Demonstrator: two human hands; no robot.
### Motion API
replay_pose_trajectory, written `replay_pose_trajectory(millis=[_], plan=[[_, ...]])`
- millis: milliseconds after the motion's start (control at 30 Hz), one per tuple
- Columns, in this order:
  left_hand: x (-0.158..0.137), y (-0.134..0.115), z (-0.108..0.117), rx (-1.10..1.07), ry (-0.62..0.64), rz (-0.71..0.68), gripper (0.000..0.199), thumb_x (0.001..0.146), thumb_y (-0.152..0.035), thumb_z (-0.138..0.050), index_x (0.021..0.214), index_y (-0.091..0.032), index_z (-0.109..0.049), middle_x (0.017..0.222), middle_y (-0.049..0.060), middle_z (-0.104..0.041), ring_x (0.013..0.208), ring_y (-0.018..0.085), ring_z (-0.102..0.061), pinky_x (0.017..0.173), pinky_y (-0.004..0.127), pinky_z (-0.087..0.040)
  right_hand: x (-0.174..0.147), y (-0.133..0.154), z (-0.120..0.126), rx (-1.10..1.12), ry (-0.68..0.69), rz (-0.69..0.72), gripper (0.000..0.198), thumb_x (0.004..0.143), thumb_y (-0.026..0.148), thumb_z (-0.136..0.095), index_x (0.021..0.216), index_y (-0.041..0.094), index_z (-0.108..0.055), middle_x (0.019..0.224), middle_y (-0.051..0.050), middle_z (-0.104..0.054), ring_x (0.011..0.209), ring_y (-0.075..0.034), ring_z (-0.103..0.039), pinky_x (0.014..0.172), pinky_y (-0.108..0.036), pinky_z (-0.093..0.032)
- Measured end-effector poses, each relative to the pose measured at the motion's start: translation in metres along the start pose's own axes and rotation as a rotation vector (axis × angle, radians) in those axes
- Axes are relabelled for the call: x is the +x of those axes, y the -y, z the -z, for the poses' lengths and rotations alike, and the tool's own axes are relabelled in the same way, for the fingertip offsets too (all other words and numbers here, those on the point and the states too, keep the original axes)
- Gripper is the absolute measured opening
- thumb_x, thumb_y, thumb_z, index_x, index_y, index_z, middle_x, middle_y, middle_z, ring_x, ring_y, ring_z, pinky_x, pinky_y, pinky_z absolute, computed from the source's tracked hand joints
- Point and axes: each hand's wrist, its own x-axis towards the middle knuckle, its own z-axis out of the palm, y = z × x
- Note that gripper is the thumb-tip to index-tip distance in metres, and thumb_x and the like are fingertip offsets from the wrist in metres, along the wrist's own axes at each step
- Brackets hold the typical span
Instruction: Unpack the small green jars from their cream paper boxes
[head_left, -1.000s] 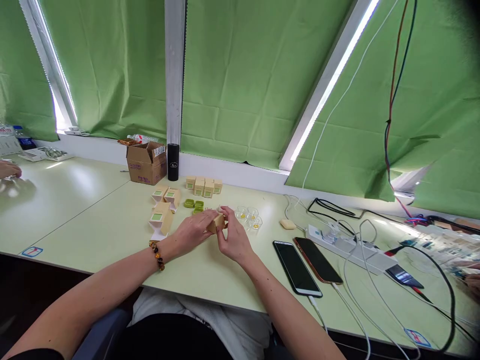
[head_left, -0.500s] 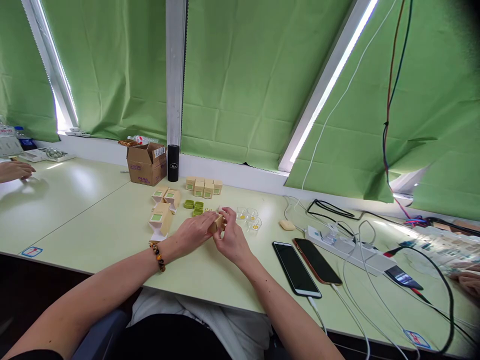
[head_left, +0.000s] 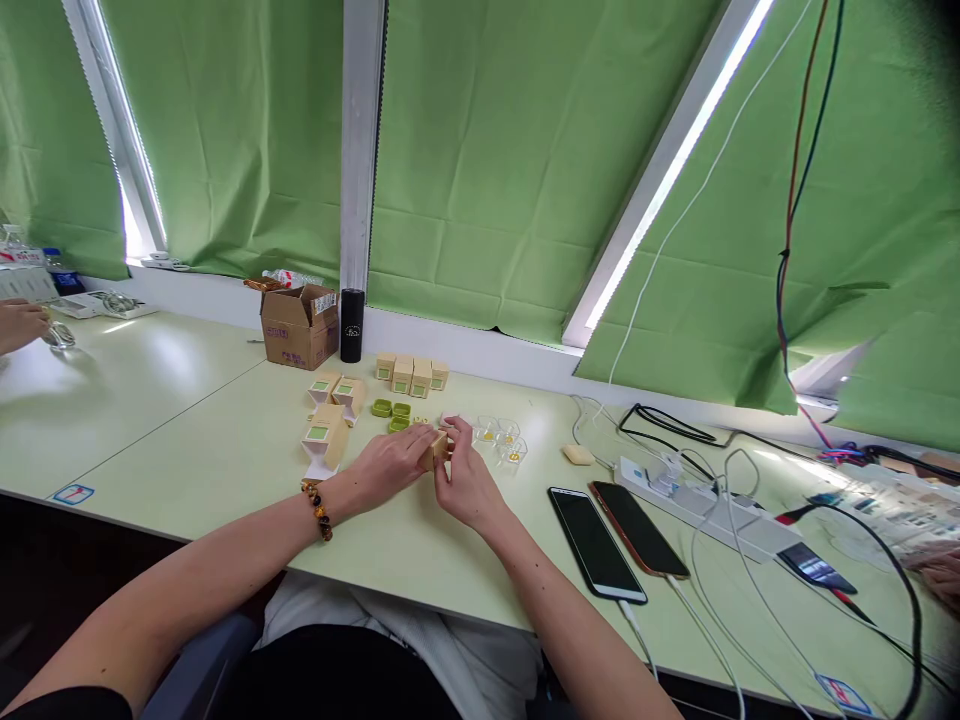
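Observation:
A small tan cardboard box [head_left: 436, 452] is held between my two hands over the table. My left hand [head_left: 390, 462] closes round its left side, and the fingers of my right hand [head_left: 469, 484] grip its right edge. To the left stand several open tan boxes [head_left: 325, 436] with white flaps and green labels. Green small trays [head_left: 399, 424] lie just beyond my left hand. Clear plastic cups [head_left: 513, 450] with something yellow inside sit right of my right hand. Farther back is a row of tan boxes [head_left: 403, 374].
A brown carton [head_left: 298, 335] and a black bottle [head_left: 351, 326] stand at the back. Two phones [head_left: 598, 545], a power strip [head_left: 701, 505] and tangled cables lie to the right. At far left, another person's hand [head_left: 22, 324] holds something clear.
My hands stay on the small box, with slight finger movement. The view has shifted a little. At far left, the other person's hand now holds a clear object above the table.

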Motion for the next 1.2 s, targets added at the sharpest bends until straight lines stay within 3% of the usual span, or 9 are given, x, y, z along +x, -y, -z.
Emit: replay_pose_trajectory(millis=[200,333,467,600,733,900,967,1100,1200], plan=[[0.0,-0.001,0.001,0.038,0.006,-0.041,0.04,0.1,-0.013,-0.052,0.14,-0.017,-0.048,0.137,0.015,-0.067,0.132,0.027,-0.065,0.108,0.043,-0.058,0.0,0.001,-0.005,-0.048,0.001,-0.05,0.067,0.088,0.016,-0.051,0.147,0.021,-0.022,0.113,-0.013,-0.069,0.075,-0.024,-0.07,0.069,-0.038,-0.057],[0.001,-0.002,0.004,-0.047,0.031,0.061,0.044,0.096,-0.013,-0.057,0.139,-0.019,-0.049,0.138,0.015,-0.067,0.126,0.028,-0.068,0.1,0.043,-0.061,0.002,-0.002,-0.004,0.022,-0.036,-0.053,0.06,0.089,0.016,-0.048,0.144,0.021,-0.024,0.109,-0.013,-0.071,0.075,-0.025,-0.071,0.068,-0.036,-0.055],[0.0,0.001,0.005,-0.189,-0.002,0.207,0.055,0.093,-0.021,-0.067,0.144,-0.021,-0.047,0.134,0.013,-0.069,0.116,0.029,-0.071,0.094,0.043,-0.061,0.005,-0.006,0.002,0.258,-0.201,-0.127,0.046,0.099,0.025,-0.049,0.141,0.025,-0.029,0.114,-0.014,-0.072,0.086,-0.025,-0.075,0.076,-0.039,-0.059],[-0.001,0.002,0.006,-0.357,-0.06,0.353,0.061,0.094,-0.031,-0.069,0.149,-0.024,-0.042,0.124,0.01,-0.071,0.101,0.024,-0.072,0.085,0.039,-0.06,0.009,-0.008,0.005,0.504,-0.364,-0.206,0.042,0.102,0.04,-0.053,0.137,0.028,-0.032,0.125,-0.014,-0.068,0.081,-0.02,-0.074,0.074,-0.039,-0.063],[-0.001,0.002,0.005,-0.405,-0.083,0.316,0.064,0.094,-0.03,-0.069,0.151,-0.026,-0.04,0.122,0.009,-0.069,0.101,0.022,-0.071,0.086,0.039,-0.06,0.012,-0.007,0.011,0.503,-0.477,-0.2,0.033,0.104,0.041,-0.05,0.132,0.029,-0.039,0.132,-0.013,-0.063,0.093,-0.02,-0.072,0.072,-0.037,-0.064],[0.001,0.003,0.003,-0.4,-0.11,0.149,0.036,0.098,-0.025,-0.064,0.133,-0.023,-0.054,0.127,0.012,-0.068,0.136,0.028,-0.059,0.107,0.046,-0.054,0.015,-0.014,0.024,0.011,-0.67,-0.02,0.022,0.101,0.025,-0.047,0.119,0.026,-0.061,0.128,-0.013,-0.06,0.122,-0.029,-0.059,0.095,-0.049,-0.057],[0.002,0.002,0.003,-0.392,-0.114,0.136,0.038,0.097,-0.024,-0.064,0.134,-0.024,-0.054,0.136,0.013,-0.065,0.139,0.028,-0.057,0.109,0.047,-0.053,0.016,-0.021,0.027,-0.176,-0.697,0.098,0.025,0.099,0.018,-0.047,0.113,0.025,-0.067,0.123,-0.014,-0.062,0.125,-0.031,-0.056,0.103,-0.054,-0.052],[0.002,-0.001,0.007,-0.407,-0.089,0.19,0.064,0.095,-0.02,-0.066,0.154,-0.027,-0.04,0.139,0.012,-0.064,0.124,0.025,-0.066,0.105,0.043,-0.056,0.016,-0.031,0.028,-0.353,-0.577,0.392,0.047,0.093,0.005,-0.042,0.127,0.027,-0.066,0.119,-0.01,-0.073,0.123,-0.029,-0.064,0.105,-0.051,-0.049],[0.002,-0.002,0.009,-0.397,-0.078,0.203,0.069,0.096,-0.02,-0.065,0.158,-0.027,-0.036,0.137,0.011,-0.066,0.123,0.025,-0.067,0.107,0.044,-0.055,0.014,-0.032,0.026,-0.369,-0.42,0.492,0.061,0.09,0.0,-0.039,0.141,0.025,-0.059,0.116,-0.009,-0.077,0.11,-0.024,-0.071,0.099,-0.045,-0.049]])
